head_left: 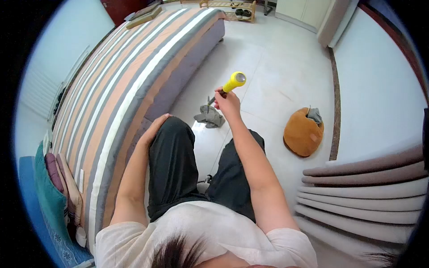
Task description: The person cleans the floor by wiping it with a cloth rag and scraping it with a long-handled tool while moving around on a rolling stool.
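Note:
In the head view my right hand [227, 102] is closed around what looks like a hammer [233, 82]. The fat yellow end, with a round silver-grey cap, points up towards me. Its thin dark shaft runs down to the left and finishes in a narrow T-shaped head. Below and behind that head, a crumpled grey cloth [210, 118] lies on the floor. My left hand [157, 127] rests flat against the outer side of my left knee in dark trousers, holding nothing; some of its fingers are hidden.
A bed [129, 85] with a striped cover stands on my left. On the tiled floor to the right sits a brown plush cushion [304, 132] with grey cloth in its opening. Folded fabric panels [362, 192] are near my right side. Shoes [243, 14] stand on a rack far ahead.

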A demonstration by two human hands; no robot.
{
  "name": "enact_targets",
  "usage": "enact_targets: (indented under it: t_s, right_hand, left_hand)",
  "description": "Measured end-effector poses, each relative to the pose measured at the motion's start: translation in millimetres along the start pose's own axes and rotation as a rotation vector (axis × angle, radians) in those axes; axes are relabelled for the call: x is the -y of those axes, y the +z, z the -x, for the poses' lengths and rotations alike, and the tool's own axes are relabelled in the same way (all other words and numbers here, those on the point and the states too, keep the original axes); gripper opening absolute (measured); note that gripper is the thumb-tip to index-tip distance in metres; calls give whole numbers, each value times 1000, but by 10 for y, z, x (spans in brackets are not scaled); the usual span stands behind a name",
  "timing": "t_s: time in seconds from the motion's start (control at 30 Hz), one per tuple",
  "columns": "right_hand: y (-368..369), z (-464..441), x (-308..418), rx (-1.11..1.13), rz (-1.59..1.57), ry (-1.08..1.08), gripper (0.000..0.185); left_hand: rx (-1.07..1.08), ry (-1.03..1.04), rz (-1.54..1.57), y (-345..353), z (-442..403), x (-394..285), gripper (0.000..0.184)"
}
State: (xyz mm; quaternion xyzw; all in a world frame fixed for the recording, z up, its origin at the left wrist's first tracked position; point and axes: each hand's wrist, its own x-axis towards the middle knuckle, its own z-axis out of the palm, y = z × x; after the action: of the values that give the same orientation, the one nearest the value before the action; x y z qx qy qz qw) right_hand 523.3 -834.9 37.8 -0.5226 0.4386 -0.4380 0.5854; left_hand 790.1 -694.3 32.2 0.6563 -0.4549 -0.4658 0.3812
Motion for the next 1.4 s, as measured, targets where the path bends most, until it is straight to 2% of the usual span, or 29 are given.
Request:
enact_targets:
  t_s: [0.13, 0.23, 0.3, 0.43, 0.57, 0.67, 0.77, 0.87, 0.97, 1.17, 1.27, 1.4]
  right_hand:
    - [43, -95, -144, -71, 21, -62, 15]
    - [22, -52, -154, -104, -5, -108, 11]
    - [-25, -44, -123, -127, -99, -141, 10]
    - [-253, 11, -1, -182, -133, -218, 8]
    - [-690, 240, 285, -217, -72, -201, 13]
    - [-887, 396, 453, -254, -19, -159, 18]
    - [-906, 382, 517, -347, 8, -123, 20]
    - [-810, 170, 403, -408, 41, -119, 21]
    - [-829, 48, 319, -399, 111, -91, 20]
    - [-1107, 33, 133, -508, 187, 30, 18]
    - [-1190, -32, 138, -526, 250, 76, 20]
    - [-1241, -195, 152, -522, 333, 79, 21]
  left_hand:
    - [135, 148, 23, 410, 154, -537, 42]
    - [149, 231, 72, 598, 67, -435, 42]
    - [208, 141, 205, 663, -123, -112, 41]
    - [260, 204, 91, 670, -281, 30, 42]
    - [158, 239, 71, 601, -238, 221, 39]
    - [104, -25, 24, 496, -398, 644, 34]
    - [22, 59, -104, 546, -702, 1207, 37]
    - [-32, 310, -435, 694, -1083, 1386, 49]
    - [10, 294, -606, 969, -1592, 1583, 56]
    - [121, 32, -963, 1488, -2432, 2077, 59]
    - [150, -47, -970, 1502, -2567, 2366, 55]
    - [109, 84, -861, 1171, -2555, 2623, 41]
